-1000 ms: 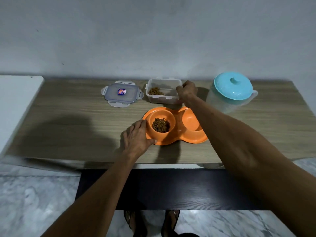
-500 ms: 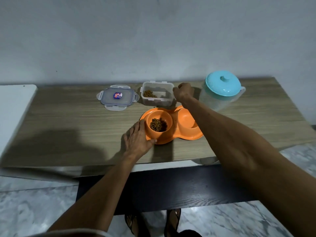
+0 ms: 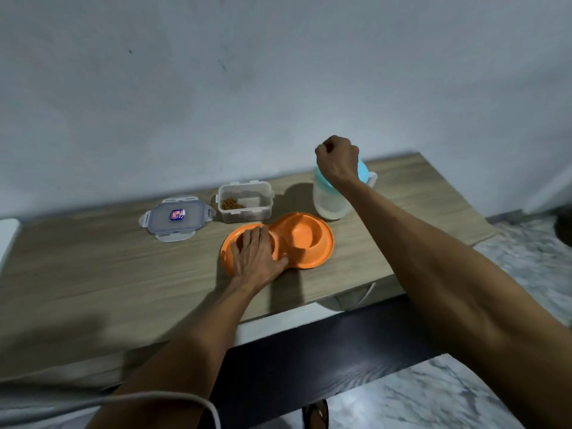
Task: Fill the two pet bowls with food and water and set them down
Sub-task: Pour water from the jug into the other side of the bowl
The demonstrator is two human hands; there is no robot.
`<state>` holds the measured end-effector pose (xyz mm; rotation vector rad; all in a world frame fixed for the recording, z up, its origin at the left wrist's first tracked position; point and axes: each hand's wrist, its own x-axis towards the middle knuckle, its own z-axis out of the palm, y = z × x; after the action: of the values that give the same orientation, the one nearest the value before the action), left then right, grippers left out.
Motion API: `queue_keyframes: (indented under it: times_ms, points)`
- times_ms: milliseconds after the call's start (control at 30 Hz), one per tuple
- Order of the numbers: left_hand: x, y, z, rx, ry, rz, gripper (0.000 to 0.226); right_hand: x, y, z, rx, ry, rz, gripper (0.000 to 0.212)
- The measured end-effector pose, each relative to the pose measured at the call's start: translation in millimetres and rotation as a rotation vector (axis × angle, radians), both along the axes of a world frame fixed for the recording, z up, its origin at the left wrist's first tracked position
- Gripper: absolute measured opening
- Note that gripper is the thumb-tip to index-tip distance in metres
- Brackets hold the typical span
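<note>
An orange double pet bowl [image 3: 305, 239] sits on the wooden table [image 3: 93, 274]. My left hand [image 3: 257, 255] lies over its left bowl, thumb on the front rim, hiding the kibble inside. The right bowl looks empty. Behind it stands a translucent water jug [image 3: 328, 202] with a teal lid [image 3: 364, 170]. My right hand [image 3: 335, 159] is a closed fist on top of that lid, and the knob is hidden under it. A clear food container [image 3: 244, 202] with a little kibble stands open to the left of the jug.
The container's grey snap lid [image 3: 176, 216] lies flat at the left of the container. A pale wall runs right behind the table. Marble floor shows past the table's right end, and a dark panel lies below its front edge.
My right hand left the food container and rose onto the jug's lid. My left hand slid from the bowl's side onto the left bowl. The view shifted left.
</note>
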<state>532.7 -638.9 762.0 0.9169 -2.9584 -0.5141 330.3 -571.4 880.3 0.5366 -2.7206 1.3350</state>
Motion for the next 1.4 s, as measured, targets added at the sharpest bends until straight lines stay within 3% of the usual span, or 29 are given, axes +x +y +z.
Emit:
queue_keyframes:
  times_ms: [267,567,867,1233,1400]
  points:
    - [-26.9,14.6,-8.1,0.009,-0.048,0.02,0.098,-59.3,53.2,-27.4,0.01,-0.014,-0.171,0.03]
    - [-42.6,29.4,-22.5,0.004,-0.077,0.11,0.101,-90.7,66.9,-83.2,-0.362,-0.49,-0.343,0.031]
    - [-46.5,31.1,-18.9,-0.014,-0.101,0.106,0.101,-101.1,61.5,-94.3,-0.487,-0.67,-0.384,0.029]
    - [-48.2,31.3,-12.0,0.041,-0.108,0.107,0.104,-93.2,61.8,-55.6,-0.364,-0.55,-0.265,0.024]
    - [-47.5,32.0,-10.9,0.059,-0.102,0.11,0.104,-92.9,60.1,-39.2,-0.251,-0.404,-0.165,0.034]
